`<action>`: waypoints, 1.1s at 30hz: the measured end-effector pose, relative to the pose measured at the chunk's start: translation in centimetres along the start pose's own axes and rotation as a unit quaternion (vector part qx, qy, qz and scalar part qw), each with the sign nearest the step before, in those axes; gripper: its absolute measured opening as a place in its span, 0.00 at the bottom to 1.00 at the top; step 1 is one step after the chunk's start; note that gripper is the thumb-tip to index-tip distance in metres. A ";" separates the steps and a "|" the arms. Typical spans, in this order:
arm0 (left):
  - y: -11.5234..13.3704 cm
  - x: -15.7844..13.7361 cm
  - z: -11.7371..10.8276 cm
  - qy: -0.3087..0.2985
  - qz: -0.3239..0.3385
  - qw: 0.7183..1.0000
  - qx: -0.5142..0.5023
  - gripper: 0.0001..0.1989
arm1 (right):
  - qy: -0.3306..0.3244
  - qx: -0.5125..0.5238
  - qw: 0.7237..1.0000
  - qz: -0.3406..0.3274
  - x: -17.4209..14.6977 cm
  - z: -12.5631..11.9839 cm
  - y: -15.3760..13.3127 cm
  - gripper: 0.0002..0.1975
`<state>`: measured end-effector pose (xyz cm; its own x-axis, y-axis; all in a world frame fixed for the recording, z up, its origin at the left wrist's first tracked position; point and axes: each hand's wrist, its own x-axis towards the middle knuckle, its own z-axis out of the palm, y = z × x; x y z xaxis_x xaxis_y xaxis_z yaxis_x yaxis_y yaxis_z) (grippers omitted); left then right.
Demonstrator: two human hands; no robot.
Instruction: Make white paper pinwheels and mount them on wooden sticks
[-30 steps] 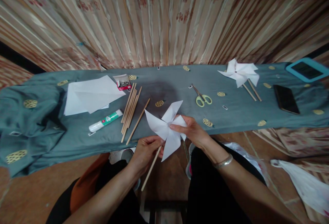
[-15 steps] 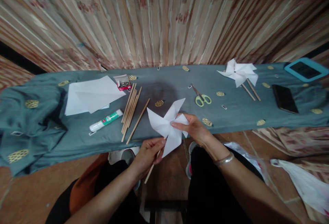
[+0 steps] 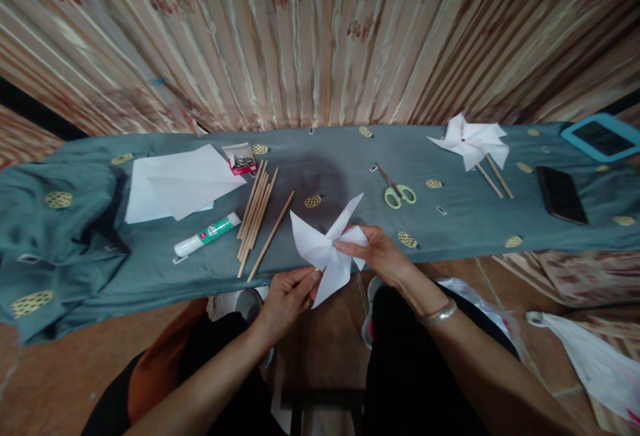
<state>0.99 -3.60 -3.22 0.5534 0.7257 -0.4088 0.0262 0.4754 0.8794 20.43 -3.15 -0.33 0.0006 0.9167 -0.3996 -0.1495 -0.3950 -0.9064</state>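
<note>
A white paper pinwheel with pointed blades is held just over the near edge of the table. My right hand is closed on it, thumb pressed near the centre and fingers behind a blade. Below and to the left, my left hand is closed around a thin wooden stick. Only the stick's tip shows by the thumb, close to the pinwheel's middle; the rest is hidden. Whether the tip touches the paper I cannot tell.
Left on the cloth-covered table lie white paper sheets, a glue tube, a small box of metal pins and several wooden sticks. Green-handled scissors, finished pinwheels, a phone and a blue-framed device lie right.
The stick's lower end, which stuck out beneath my left hand, no longer shows. The pinwheel has tilted slightly in my hands. The table's things appear shifted a little with the camera.
</note>
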 end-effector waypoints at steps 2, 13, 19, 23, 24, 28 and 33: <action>0.0 0.1 -0.1 0.002 0.016 1.000 0.016 0.25 | -0.003 0.006 1.000 -0.007 0.1 0.2 0.1 0.15; 0.5 0.0 -0.4 0.048 0.053 0.992 0.100 0.22 | 0.019 0.053 0.998 0.002 0.0 0.9 -0.2 0.17; 0.8 0.2 -0.5 0.064 0.095 0.982 0.147 0.20 | 0.034 0.070 0.997 -0.011 0.2 1.0 -0.2 0.17; 1.2 0.3 -0.5 0.065 0.124 0.974 0.181 0.18 | 0.040 0.070 0.997 -0.020 0.4 0.9 0.0 0.17; 1.2 0.3 -0.5 0.064 0.127 0.972 0.186 0.18 | 0.041 0.071 0.996 -0.021 0.4 0.9 0.0 0.17; 1.2 0.3 -0.5 0.062 0.124 0.970 0.198 0.19 | 0.044 0.071 0.996 -0.028 0.4 0.9 0.1 0.17; 1.0 0.4 -0.6 0.061 0.113 0.970 0.205 0.20 | 0.044 0.070 0.996 -0.026 0.4 0.8 0.0 0.17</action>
<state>0.75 -2.58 -2.61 0.4812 0.8539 -0.1982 0.2592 0.0774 0.9627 19.65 -2.75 -0.43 0.0970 0.9246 -0.3684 -0.2829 -0.3292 -0.9009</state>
